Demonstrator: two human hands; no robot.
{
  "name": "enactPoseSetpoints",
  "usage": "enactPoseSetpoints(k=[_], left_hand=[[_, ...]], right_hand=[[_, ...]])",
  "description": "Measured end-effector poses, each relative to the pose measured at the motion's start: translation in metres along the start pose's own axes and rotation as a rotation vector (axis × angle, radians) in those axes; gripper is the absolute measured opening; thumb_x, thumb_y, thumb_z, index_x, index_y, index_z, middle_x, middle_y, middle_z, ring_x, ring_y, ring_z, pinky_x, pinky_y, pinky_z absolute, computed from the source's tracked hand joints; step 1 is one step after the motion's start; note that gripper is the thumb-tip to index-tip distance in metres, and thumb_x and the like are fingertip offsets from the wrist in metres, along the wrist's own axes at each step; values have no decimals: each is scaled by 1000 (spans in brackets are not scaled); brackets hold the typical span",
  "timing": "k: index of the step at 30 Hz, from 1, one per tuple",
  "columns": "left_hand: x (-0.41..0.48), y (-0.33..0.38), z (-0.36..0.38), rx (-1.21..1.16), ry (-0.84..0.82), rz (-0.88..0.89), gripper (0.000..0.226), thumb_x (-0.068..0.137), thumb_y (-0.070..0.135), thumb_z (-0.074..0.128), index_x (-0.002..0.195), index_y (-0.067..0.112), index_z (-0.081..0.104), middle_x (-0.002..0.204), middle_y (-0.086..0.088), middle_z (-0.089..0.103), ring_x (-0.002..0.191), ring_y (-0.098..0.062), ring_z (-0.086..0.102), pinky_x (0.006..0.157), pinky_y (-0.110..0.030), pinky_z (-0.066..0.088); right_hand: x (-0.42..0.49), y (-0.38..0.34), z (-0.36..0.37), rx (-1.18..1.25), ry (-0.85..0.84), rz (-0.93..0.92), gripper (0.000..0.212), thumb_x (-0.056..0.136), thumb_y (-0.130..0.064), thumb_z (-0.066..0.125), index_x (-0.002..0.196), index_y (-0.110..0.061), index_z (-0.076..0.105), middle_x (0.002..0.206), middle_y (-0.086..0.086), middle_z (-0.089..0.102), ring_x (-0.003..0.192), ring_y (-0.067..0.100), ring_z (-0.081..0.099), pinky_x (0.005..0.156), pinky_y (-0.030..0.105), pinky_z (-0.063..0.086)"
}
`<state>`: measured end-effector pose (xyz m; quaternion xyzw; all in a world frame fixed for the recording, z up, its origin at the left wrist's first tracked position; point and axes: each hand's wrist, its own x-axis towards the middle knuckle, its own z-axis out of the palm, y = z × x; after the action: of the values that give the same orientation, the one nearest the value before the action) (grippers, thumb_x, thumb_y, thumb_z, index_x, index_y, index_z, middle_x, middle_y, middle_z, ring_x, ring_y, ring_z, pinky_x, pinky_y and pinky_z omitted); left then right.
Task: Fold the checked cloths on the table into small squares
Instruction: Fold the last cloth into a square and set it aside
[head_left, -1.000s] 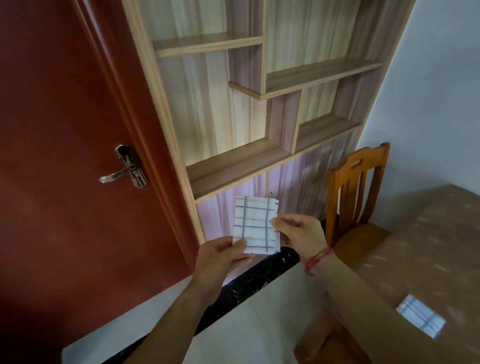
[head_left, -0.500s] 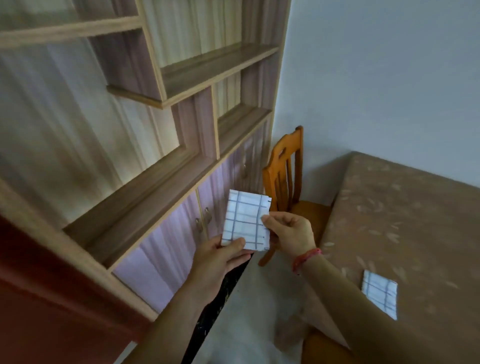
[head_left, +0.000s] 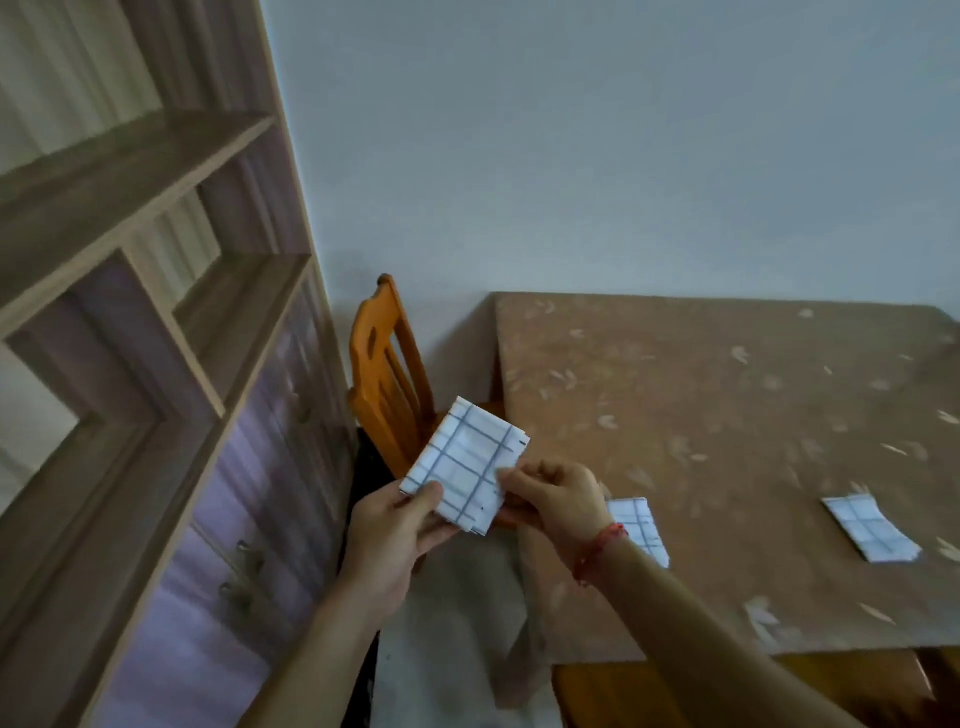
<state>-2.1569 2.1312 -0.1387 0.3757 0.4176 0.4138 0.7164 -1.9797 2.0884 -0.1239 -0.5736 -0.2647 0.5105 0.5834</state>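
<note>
Two bare forearms rise from the bottom edge and converge mid-frame. The left hand (head_left: 395, 530) sits lower, with its thumb pressed flat on the near corner of the folded cloth (head_left: 465, 465) and its other fingers tucked out of sight underneath: a firm pinch. The right hand (head_left: 558, 501) comes in from the right with its back to the camera and knuckles bent. Its fingers (head_left: 524, 475) are curled, nipping the cloth's right edge. A red cord bracelet (head_left: 597, 551) circles the right wrist. The hands are close together, bridged only by the cloth.
</note>
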Motion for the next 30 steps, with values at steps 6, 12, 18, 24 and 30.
enactPoseSetpoints(k=[6, 12, 18, 24, 30], left_hand=[[55, -8, 41, 152, -132, -24, 20, 95, 6, 57, 111, 9, 69, 105, -13, 73, 96, -30, 71, 75, -44, 59], [106, -3, 86, 321, -310, -114, 19, 94, 7, 58, 111, 10, 68, 104, -10, 74, 94, -25, 72, 68, -35, 59], [158, -5, 123, 350, -247, -108, 17, 94, 10, 60, 108, 13, 69, 99, -5, 75, 92, -22, 72, 71, -37, 59], [215, -16, 142, 315, -167, -143, 14, 90, 10, 66, 103, 10, 71, 97, -7, 76, 90, -23, 73, 70, -36, 59], [285, -33, 144, 296, -176, -212, 17, 88, 7, 67, 105, 11, 70, 97, -6, 76, 90, -21, 73, 73, -36, 60]], right_hand=[[25, -16, -50, 86, 57, 25, 15, 80, 1, 74, 94, 5, 69, 86, 20, 73, 77, 28, 73, 61, 33, 59], [73, -42, -100, -104, 92, 63, 17, 84, -12, 73, 99, -4, 73, 91, 18, 74, 82, 28, 73, 65, 38, 60], [119, -61, -133, -210, 164, 84, 15, 79, -5, 77, 91, 3, 73, 87, 20, 74, 76, 27, 74, 59, 33, 59], [174, -64, -152, -292, 283, 96, 14, 73, -9, 84, 82, -4, 75, 78, 12, 75, 69, 21, 74, 56, 31, 59], [238, -64, -165, -310, 391, 94, 14, 69, -9, 87, 73, -10, 73, 66, 5, 74, 61, 17, 72, 50, 26, 56]])
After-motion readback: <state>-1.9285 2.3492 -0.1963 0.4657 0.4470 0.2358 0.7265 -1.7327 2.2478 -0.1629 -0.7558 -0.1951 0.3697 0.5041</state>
